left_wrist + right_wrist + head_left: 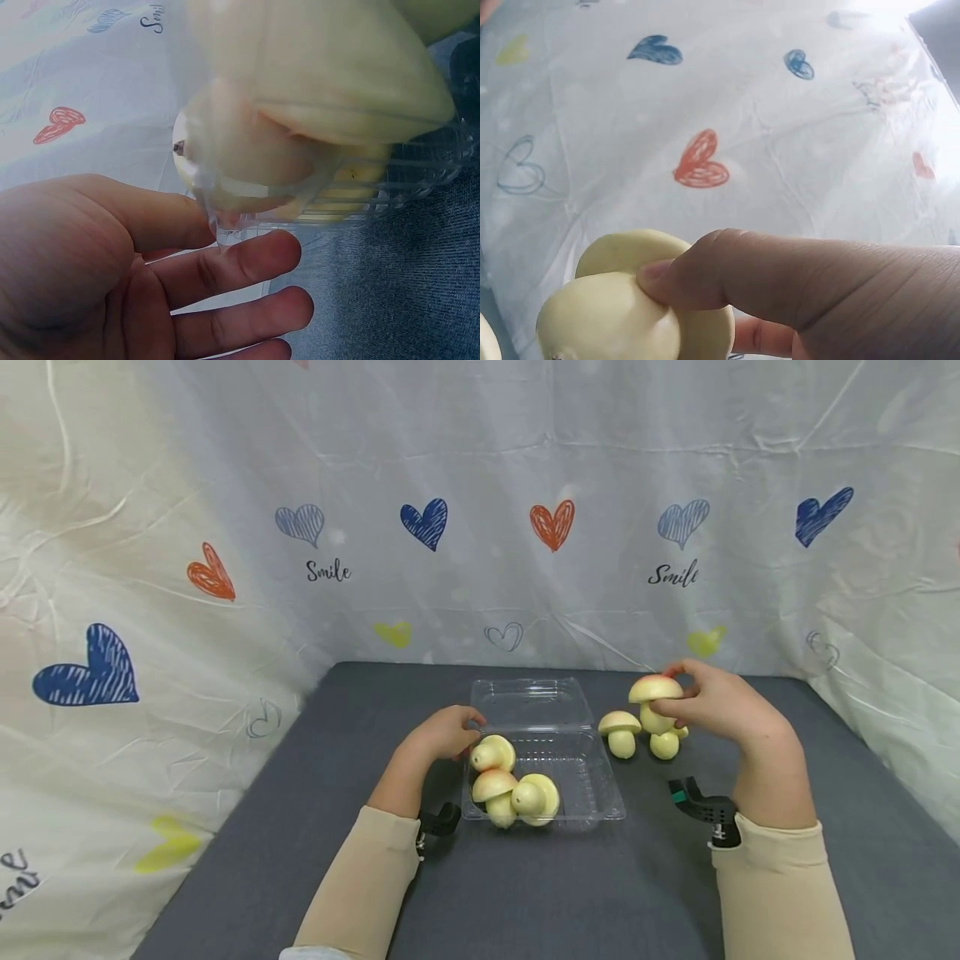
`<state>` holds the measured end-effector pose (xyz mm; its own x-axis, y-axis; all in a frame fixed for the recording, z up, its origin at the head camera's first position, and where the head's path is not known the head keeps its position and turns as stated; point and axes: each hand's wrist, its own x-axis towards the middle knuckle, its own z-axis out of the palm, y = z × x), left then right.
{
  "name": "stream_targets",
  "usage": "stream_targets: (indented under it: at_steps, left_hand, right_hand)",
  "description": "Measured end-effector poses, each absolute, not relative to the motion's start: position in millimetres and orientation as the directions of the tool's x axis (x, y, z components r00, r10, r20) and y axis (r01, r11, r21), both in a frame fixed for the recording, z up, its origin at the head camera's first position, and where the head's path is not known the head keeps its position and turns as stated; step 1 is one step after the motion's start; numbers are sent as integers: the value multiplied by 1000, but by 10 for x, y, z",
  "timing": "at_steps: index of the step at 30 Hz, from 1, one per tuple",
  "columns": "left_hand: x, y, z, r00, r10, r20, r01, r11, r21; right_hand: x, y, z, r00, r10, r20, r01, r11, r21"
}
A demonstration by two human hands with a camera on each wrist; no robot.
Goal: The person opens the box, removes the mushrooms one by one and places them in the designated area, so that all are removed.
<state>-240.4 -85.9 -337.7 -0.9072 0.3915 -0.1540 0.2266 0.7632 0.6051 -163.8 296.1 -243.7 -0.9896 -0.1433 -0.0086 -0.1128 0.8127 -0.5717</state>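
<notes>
My right hand (720, 697) pinches a mushroom (656, 693) by its cap and stem, raised above the table. In the right wrist view the thumb presses on this pale yellow mushroom (607, 319). At the left side of a clear plastic clamshell box (588, 781), my left hand (448, 732) pinches the rim between thumb and index finger, as the left wrist view shows. The other fingers of that hand (165, 270) extend below the rim. Three mushrooms lie in the left part of the box, one of them a tilted mushroom (492, 753).
Two more mushrooms stand on the dark table (562, 893) right of the box: one mushroom (620, 735) beside its edge, another mushroom (665, 745) under the right hand. The lid (528, 703) lies folded back behind the box. A curtain (480, 452) with printed hearts hangs behind.
</notes>
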Motion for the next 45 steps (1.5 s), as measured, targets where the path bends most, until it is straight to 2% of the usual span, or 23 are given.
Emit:
stream_targets:
  at_steps: [15, 34, 45]
  left_hand:
    - [-2407, -856, -3378, -907, 390, -161, 220, 762, 610]
    - [-2388, -856, -3370, -909, 387, -155, 216, 756, 618]
    - [-2382, -848, -3364, -909, 386, -156, 216, 758, 616]
  right_hand:
    - [-1636, 3147, -2450, -998, -61, -27, -38, 855, -518]
    - [-1700, 3438, -2564, -997, -8, -75, 33, 850, -526]
    - [-1755, 3547, -2631, -991, 67, -120, 121, 833, -540]
